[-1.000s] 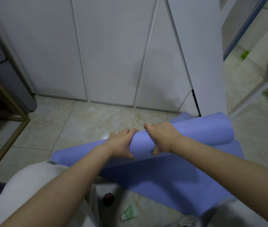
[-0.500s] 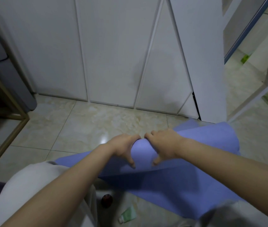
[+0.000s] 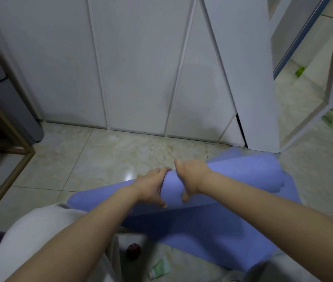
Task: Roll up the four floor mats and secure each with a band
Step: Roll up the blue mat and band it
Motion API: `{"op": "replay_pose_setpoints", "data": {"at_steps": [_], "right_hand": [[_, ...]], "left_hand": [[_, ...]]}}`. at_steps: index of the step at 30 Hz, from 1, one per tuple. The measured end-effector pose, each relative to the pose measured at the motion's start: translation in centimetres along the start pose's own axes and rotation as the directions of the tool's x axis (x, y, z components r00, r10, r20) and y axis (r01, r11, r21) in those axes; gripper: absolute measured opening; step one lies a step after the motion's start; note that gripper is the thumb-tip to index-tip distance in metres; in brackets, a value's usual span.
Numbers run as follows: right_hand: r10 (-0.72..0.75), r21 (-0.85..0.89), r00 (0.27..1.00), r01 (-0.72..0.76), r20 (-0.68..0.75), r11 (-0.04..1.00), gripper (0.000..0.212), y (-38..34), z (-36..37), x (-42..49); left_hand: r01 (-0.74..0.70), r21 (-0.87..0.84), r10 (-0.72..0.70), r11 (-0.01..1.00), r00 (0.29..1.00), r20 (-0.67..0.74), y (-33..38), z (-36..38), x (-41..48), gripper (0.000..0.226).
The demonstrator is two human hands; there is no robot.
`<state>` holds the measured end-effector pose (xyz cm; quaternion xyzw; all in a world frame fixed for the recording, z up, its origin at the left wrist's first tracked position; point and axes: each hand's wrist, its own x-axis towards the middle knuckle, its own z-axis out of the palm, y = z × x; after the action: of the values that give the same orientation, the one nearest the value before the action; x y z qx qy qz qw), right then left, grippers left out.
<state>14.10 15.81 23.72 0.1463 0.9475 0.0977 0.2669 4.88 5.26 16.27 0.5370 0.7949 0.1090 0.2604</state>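
Observation:
A purple-blue floor mat (image 3: 208,226) lies on the tiled floor in front of me, its far part wound into a loose roll (image 3: 243,176) that runs from the middle out to the right. My left hand (image 3: 151,186) grips the roll near its left end, fingers over the top and thumb underneath. Right beside it, my right hand (image 3: 192,178) curls over the roll in the same way. The flat part of the mat stretches toward me under both forearms. No band is in view.
White cupboard doors (image 3: 137,68) close off the far side, and an open white door panel (image 3: 249,78) stands at the right by the roll's end. A gold metal frame (image 3: 13,159) sits at the left. A small dark round thing (image 3: 133,251) and a green tube (image 3: 160,268) lie on the floor near my knees.
The view tilted slightly and the roll's right end looks looser and wider than a second ago. Both hands keep their grip at the same spot on the roll.

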Motion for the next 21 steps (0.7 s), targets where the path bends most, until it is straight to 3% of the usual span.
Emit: {"op": "replay_pose_setpoints", "data": {"at_steps": [4,7,13,17,21], "right_hand": [[0.027,0.074,0.996,-0.034,0.087,0.997,0.084,0.5,-1.4,0.7],[0.02,0.104,0.991,-0.034,0.131,0.994,0.084,1.3,-1.6,0.9],[-0.049,0.108,0.989,0.033,0.142,0.994,0.074,1.7,-0.6,-0.3],[-0.087,-0.08,0.996,0.087,-0.001,0.993,0.078,0.8,0.7,-1.8],[-0.092,-0.326,0.988,0.046,-0.127,0.944,0.076,-0.3,2.6,-2.5]], "left_hand": [[0.028,0.142,-0.007,0.99,0.989,-0.144,1.1,1.2,-0.2,0.112],[-0.009,0.125,0.033,0.992,0.981,-0.192,1.3,1.5,0.0,0.105],[-0.09,0.061,0.096,0.994,0.989,-0.116,1.3,0.8,0.6,0.088],[-0.11,0.03,0.112,0.993,0.993,-0.049,1.2,0.2,0.6,0.094],[-0.111,-0.004,0.111,0.994,0.994,0.0,1.1,0.3,0.8,0.089]]}}
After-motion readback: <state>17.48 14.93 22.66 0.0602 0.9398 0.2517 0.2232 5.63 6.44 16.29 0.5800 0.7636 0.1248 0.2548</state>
